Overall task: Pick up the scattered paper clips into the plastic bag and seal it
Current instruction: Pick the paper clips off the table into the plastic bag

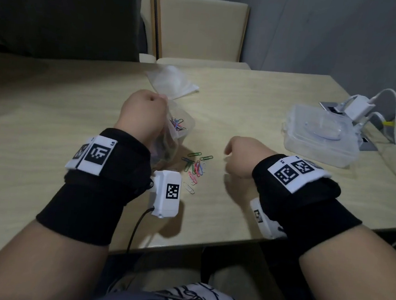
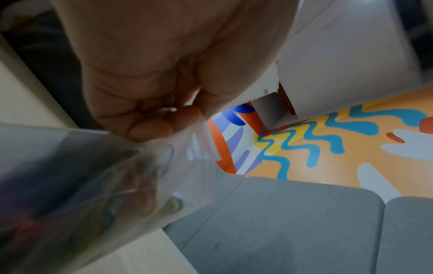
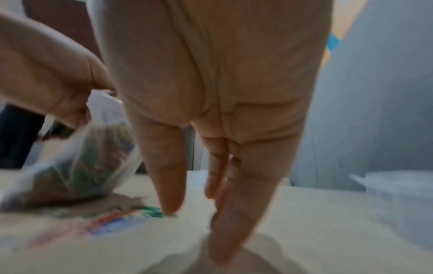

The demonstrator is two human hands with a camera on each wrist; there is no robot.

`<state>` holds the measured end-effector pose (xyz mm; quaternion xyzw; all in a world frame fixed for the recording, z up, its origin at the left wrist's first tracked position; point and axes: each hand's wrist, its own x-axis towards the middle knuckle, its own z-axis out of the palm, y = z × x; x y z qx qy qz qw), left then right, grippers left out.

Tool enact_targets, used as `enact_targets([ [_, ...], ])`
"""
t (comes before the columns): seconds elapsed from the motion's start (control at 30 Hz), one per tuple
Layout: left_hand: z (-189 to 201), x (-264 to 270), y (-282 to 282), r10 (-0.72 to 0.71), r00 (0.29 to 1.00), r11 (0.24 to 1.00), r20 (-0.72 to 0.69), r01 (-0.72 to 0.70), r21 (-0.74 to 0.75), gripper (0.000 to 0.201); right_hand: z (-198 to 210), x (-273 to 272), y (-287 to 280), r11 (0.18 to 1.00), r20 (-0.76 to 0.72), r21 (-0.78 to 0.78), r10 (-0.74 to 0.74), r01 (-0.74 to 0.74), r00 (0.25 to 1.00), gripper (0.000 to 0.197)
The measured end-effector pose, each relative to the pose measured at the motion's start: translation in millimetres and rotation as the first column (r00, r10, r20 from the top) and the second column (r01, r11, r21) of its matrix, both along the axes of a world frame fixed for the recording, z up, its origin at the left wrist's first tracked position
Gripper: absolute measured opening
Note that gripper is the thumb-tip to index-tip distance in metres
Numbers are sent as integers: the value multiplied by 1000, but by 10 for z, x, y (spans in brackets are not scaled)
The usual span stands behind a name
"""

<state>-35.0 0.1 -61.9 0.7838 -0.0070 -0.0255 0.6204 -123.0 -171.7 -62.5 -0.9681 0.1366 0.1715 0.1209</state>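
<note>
My left hand [image 1: 144, 112] grips the top of a clear plastic bag [image 1: 174, 132] and holds it up off the table; coloured clips show inside it. In the left wrist view the curled fingers [image 2: 150, 128] pinch the bag [image 2: 93, 181]. A small heap of coloured paper clips [image 1: 196, 168] lies on the table just right of the bag's bottom. My right hand [image 1: 237, 156] hovers to the right of the heap. In the right wrist view its fingers [image 3: 171, 185] point straight down, holding nothing, near the blurred paper clips [image 3: 131, 216] and the bag [image 3: 89, 166].
A clear lidded plastic box [image 1: 320, 136] stands at the right of the wooden table [image 1: 258, 102]. Crumpled white plastic [image 1: 175, 81] lies behind the bag. A white charger with cables [image 1: 360, 108] sits at the far right. A beige chair [image 1: 199, 30] stands behind the table.
</note>
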Motion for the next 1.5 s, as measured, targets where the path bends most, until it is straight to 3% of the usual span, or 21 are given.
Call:
enact_targets([
  [0.1,19,7,41,6,1000,999,-4,-6,-32,23,27,-32,-14,969,-190,-234,27,-72,981,26],
  [0.17,31,7,61,2,1000,1000,-2,-2,-22,25,-14,-15,41,968,-217,-224,63,-113,974,24],
  [0.33,36,18,86,25,1000,999,-11,-25,-27,25,-131,107,305,977,-79,-68,197,-203,977,20],
  [0.4,25,24,101,26,1000,999,-14,-27,-21,24,-166,139,350,985,-39,19,174,-174,984,40],
  [0.5,24,25,130,28,999,999,-24,-29,-16,25,-221,157,370,981,-40,44,189,-187,981,99],
  [0.57,26,26,141,29,999,999,-27,-30,-16,25,-286,167,389,962,-66,-4,270,-271,960,107],
  [0.67,28,34,151,30,999,999,-34,-30,-14,23,-366,187,428,934,-108,-117,327,-338,939,77],
  [0.8,53,14,137,23,999,1000,-35,-22,7,25,-397,121,483,925,51,-193,343,-328,938,32],
  [0.97,92,-37,88,19,1000,999,-10,-19,42,19,-289,74,479,908,122,-203,394,-365,911,29],
  [1.07,87,-40,100,30,999,999,-23,-29,35,24,-233,82,482,862,105,-295,459,-413,882,25],
  [1.17,95,-59,104,26,1000,1000,-11,-26,11,22,-236,160,469,876,60,-292,418,-385,906,19],
  [1.27,92,-52,123,25,1000,1000,-7,-25,-11,29,-282,292,406,915,49,-256,334,-311,941,27],
  [1.33,92,-49,133,32,999,999,-13,-32,-9,26,-233,333,378,941,83,-193,298,-278,951,16],
  [1.43,48,-9,159,47,998,999,-32,-47,5,26,-106,336,326,988,246,73,117,-139,962,15],
  [1.5,55,-21,167,49,998,999,-31,-49,5,27,-22,343,284,948,397,314,-75,-58,915,11],
])
